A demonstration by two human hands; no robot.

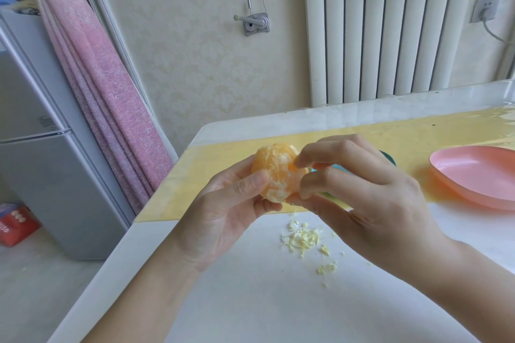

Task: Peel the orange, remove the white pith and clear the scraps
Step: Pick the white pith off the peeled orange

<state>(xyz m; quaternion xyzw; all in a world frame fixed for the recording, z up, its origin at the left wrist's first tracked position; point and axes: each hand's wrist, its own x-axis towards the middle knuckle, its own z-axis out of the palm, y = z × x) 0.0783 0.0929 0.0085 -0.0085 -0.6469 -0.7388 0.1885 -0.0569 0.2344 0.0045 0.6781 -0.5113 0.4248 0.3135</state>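
The orange (278, 172) is fully out of its skin and sits in the air over the near edge of the yellow mat (217, 172), held between my two hands. My left hand (223, 209) cups it from below and behind, fingers curled round it and the thumb pressed on its near face. My right hand (362, 189) is bent in close on the other side, with the thumb braced under the fruit and the fingertips (299, 160) curled onto a patch of white. I cannot tell whether a strand is actually caught between them. So I judge I am in the pith step: peeling looks done, pale streaks show along the segments, and clearing has not begun. The next move calls for a light nip and a pull along the segment line, then a turn in my left hand to bring up a fresh side, without squeezing juice out. Below, pith scraps (302, 238) lie scattered on the white table (250, 301), and a pink dish (479, 175) sits to the right, cut off by the frame edge. Something teal (390, 157) shows behind my right hand, mostly hidden. The far side of the orange is out of sight, and no peel is visible.
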